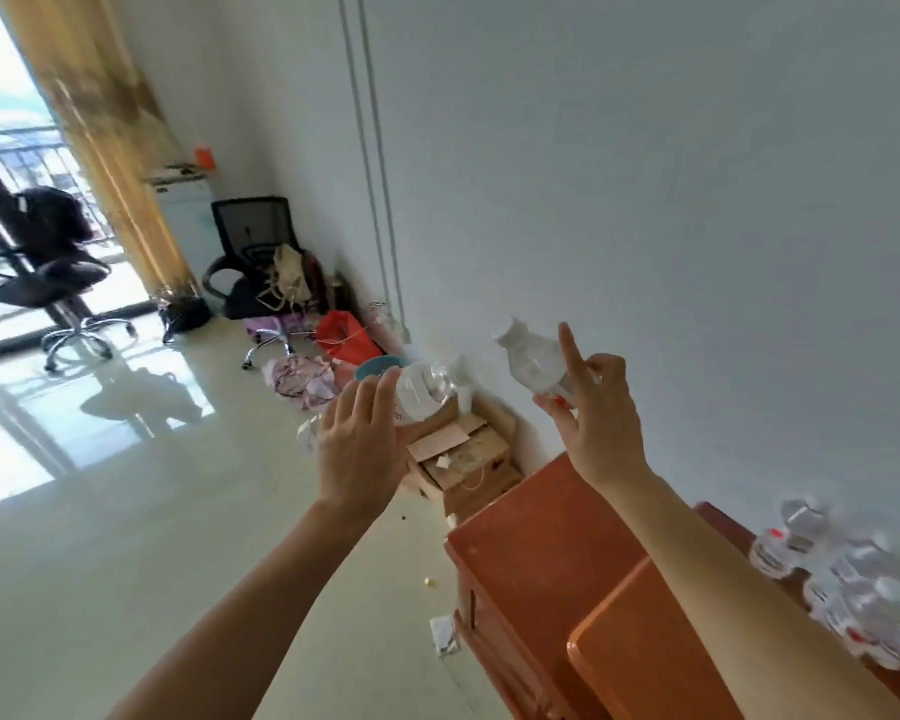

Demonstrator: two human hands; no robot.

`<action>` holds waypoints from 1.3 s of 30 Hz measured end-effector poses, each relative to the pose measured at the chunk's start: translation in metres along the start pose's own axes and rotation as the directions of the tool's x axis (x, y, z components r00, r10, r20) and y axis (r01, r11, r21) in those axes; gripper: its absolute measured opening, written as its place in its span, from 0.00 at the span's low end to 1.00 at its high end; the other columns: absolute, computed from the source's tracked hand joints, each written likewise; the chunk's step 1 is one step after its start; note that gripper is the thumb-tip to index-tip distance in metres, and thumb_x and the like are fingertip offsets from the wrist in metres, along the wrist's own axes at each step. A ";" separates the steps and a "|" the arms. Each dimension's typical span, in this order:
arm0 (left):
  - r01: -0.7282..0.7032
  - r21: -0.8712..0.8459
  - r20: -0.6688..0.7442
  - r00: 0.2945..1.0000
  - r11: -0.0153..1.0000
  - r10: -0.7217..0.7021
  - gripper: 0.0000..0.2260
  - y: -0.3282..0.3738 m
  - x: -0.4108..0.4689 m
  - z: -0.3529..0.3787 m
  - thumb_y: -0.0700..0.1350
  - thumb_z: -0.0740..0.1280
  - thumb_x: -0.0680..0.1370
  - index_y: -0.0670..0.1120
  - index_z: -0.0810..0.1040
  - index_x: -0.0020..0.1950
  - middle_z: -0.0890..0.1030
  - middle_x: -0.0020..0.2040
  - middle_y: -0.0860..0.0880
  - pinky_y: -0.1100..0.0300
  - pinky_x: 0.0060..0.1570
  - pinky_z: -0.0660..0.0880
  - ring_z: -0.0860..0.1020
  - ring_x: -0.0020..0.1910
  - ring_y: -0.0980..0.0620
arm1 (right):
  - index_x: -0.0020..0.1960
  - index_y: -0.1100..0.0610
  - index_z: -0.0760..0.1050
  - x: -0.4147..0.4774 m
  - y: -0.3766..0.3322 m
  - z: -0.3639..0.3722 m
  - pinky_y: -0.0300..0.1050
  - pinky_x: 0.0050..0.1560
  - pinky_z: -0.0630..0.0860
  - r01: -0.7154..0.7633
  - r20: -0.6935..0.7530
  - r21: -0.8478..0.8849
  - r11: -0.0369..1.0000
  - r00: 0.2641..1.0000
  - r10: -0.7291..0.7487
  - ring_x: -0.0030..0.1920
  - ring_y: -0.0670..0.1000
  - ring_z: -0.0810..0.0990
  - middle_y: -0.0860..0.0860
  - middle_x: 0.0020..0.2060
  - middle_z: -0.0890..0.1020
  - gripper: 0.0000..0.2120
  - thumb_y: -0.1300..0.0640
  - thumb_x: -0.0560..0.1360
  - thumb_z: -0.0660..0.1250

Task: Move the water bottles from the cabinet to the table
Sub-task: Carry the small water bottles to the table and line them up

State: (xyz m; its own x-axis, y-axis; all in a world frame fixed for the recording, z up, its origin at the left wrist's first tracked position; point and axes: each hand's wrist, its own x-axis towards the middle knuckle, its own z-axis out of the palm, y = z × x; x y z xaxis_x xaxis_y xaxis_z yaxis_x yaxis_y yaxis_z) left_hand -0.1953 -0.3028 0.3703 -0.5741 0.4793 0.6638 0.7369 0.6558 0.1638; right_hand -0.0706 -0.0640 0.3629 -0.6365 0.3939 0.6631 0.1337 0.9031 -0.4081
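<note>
Left hand: your left hand [359, 439] is raised in front of you, its back turned towards you
Left fingers: the fingers [366, 402] lie close together and reach up over the left bottle [423, 389], with the thumb under it; the grip itself is hidden behind the hand
Left bottle: clear plastic, lying almost sideways in the air, sticking out to the right of your palm above the floor [178, 537]
Right hand: your right hand [596, 413] is raised a little higher, near the white wall [645, 174]
Right fingers: the index finger [572, 350] points straight up, clear of the bottle; the thumb and the other fingers pinch the lower part of the right bottle [531, 361]
Right bottle: clear with a white cap, tilted so the cap leans up and to the left, a red label showing by your fingers
Two held bottles: apart from each other, both in mid-air
Cabinet: an orange-brown wooden cabinet [541, 537] stands against the wall below your right forearm
Cluster of bottles [853, 589]: blurred, standing on the cabinet top at far right
Floor beyond: cardboard boxes [463, 459] beside the cabinet, a red bag [344, 335], and two black office chairs [253, 252] farther back
</note>
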 end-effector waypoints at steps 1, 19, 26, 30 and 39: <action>0.038 0.052 -0.022 0.999 0.998 -0.037 0.35 -0.037 -0.008 -0.015 0.41 0.81 0.67 0.43 0.71 0.71 0.79 0.58 0.42 0.40 0.52 0.78 0.78 0.56 0.37 | 0.81 0.37 0.47 0.010 -0.032 0.025 0.53 0.49 0.81 0.036 0.020 0.015 0.999 0.999 -0.036 0.51 0.55 0.75 0.58 0.54 0.70 0.47 0.52 0.75 0.76; 0.548 0.491 -0.453 0.824 0.677 -0.339 0.31 -0.479 -0.125 -0.216 0.40 0.78 0.70 0.46 0.73 0.71 0.76 0.56 0.40 0.38 0.56 0.71 0.73 0.57 0.37 | 0.81 0.43 0.54 0.088 -0.488 0.358 0.61 0.49 0.81 0.560 0.049 0.420 0.715 0.772 -0.633 0.52 0.61 0.79 0.60 0.55 0.74 0.44 0.51 0.74 0.76; 0.639 0.603 -0.498 0.769 0.478 -0.400 0.34 -0.603 -0.114 -0.240 0.40 0.80 0.68 0.45 0.71 0.71 0.75 0.57 0.38 0.36 0.56 0.73 0.74 0.57 0.36 | 0.77 0.51 0.65 0.141 -0.602 0.511 0.61 0.47 0.80 0.552 -0.001 0.575 0.603 0.738 -0.674 0.50 0.62 0.80 0.58 0.54 0.77 0.39 0.52 0.71 0.79; 0.673 0.671 -0.517 0.726 0.312 -0.454 0.38 -0.660 -0.113 -0.265 0.40 0.82 0.65 0.44 0.71 0.72 0.75 0.58 0.36 0.36 0.53 0.76 0.76 0.56 0.35 | 0.73 0.52 0.71 0.158 -0.689 0.581 0.62 0.47 0.80 0.606 -0.036 0.622 0.496 0.654 -0.755 0.48 0.63 0.82 0.58 0.53 0.78 0.38 0.53 0.67 0.82; 0.728 0.682 -0.641 0.552 -0.068 -0.533 0.32 -0.753 -0.181 -0.344 0.42 0.80 0.68 0.43 0.75 0.71 0.77 0.57 0.37 0.38 0.52 0.74 0.76 0.56 0.36 | 0.75 0.49 0.71 0.112 -0.898 0.685 0.73 0.68 0.68 0.616 -0.166 0.766 0.183 0.465 -0.869 0.57 0.64 0.78 0.59 0.58 0.76 0.38 0.58 0.68 0.81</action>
State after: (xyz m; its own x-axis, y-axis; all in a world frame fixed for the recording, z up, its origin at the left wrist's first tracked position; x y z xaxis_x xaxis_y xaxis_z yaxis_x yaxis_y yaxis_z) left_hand -0.5232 -1.0840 0.3775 -0.4808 -0.4592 0.7470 -0.7113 0.7024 -0.0260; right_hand -0.7822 -0.9479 0.3742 -0.2862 -0.5733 0.7677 -0.9495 0.2772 -0.1470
